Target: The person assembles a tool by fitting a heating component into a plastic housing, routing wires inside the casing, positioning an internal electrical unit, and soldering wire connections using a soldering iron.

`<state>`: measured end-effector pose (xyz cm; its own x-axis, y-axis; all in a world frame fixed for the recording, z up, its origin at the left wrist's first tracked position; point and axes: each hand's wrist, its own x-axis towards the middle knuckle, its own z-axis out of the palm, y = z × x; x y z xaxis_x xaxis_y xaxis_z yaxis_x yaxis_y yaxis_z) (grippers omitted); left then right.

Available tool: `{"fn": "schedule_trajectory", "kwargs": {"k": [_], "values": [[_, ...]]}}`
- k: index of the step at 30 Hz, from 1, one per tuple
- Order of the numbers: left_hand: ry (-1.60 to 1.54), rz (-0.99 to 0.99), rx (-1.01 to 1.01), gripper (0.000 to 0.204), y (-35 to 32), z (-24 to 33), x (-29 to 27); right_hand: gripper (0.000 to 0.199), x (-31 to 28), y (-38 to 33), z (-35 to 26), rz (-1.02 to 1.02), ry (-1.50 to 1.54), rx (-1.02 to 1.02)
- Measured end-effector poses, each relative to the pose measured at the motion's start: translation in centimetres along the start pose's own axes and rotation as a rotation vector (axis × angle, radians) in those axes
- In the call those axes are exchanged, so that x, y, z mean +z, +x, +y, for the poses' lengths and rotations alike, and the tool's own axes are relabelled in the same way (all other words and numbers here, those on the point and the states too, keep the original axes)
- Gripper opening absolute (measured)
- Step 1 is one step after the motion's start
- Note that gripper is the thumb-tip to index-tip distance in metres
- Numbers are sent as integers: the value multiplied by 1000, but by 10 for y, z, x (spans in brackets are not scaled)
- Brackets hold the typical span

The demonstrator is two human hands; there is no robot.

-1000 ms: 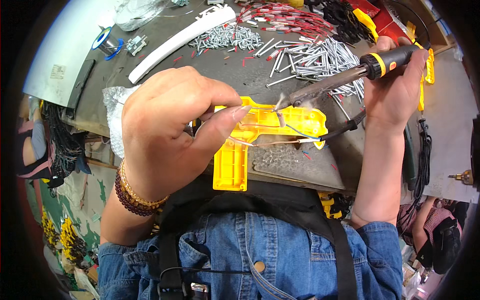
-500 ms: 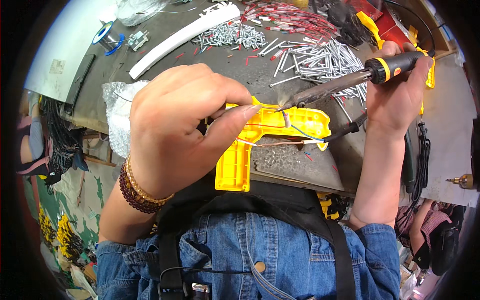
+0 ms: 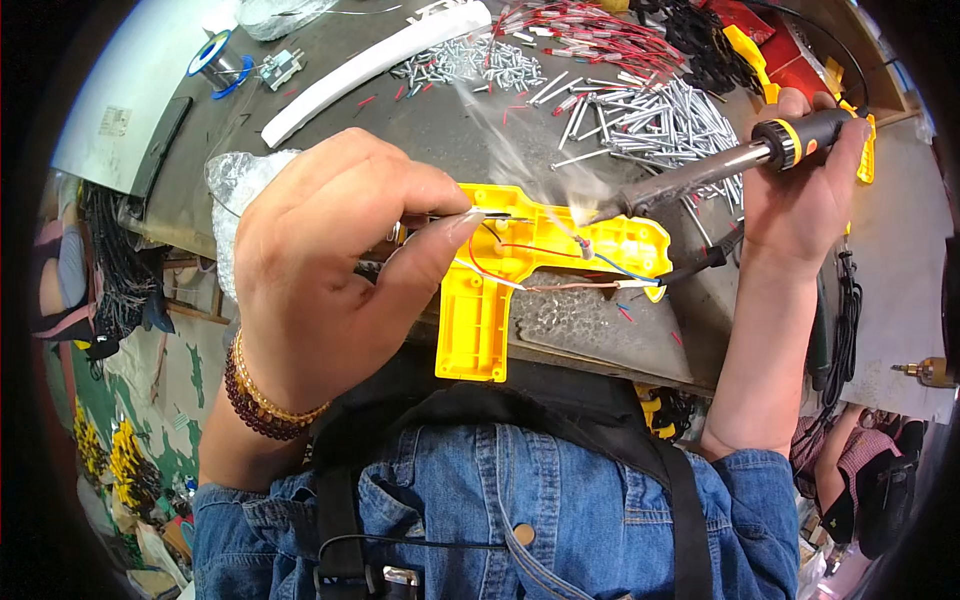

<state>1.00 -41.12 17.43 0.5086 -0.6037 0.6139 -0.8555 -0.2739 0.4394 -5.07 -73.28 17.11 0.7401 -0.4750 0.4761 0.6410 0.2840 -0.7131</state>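
Bright even daylight, soft shadows, sharp centre, fisheye bending, dark rim

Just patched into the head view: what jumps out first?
The bright yellow pistol-shaped plastic shell at the bench edge, thin wires inside, a wisp of smoke above. The right hand holds a soldering iron, tip at the wires; the left hand pinches a thin strand toward them. Behind lie silvery metal pins.

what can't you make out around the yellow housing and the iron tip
Head view only:
- Iron tip: veiled by smoke; its contact with the wire joint is too small to tell.
- Left hand: what its fingers pinch is hidden.
- Yellow housing: its left end sits behind that hand.
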Motion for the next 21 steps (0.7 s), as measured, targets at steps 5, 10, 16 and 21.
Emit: {"fn": "schedule_trajectory", "kwargs": {"k": [5,10,16,21], "values": [[-5,-19,38,12,1,-5,1,43,-2,-1,10,-127,-5,91],[-1,-36,12,12,-1,-5,2,42,10,-7,17,-112,-64,106],[9,-28,-2,12,-3,-4,5,48,37,-10,23,151,-271,50],[4,-36,5,12,-2,-6,7,48,36,-9,23,143,-253,52]]}}
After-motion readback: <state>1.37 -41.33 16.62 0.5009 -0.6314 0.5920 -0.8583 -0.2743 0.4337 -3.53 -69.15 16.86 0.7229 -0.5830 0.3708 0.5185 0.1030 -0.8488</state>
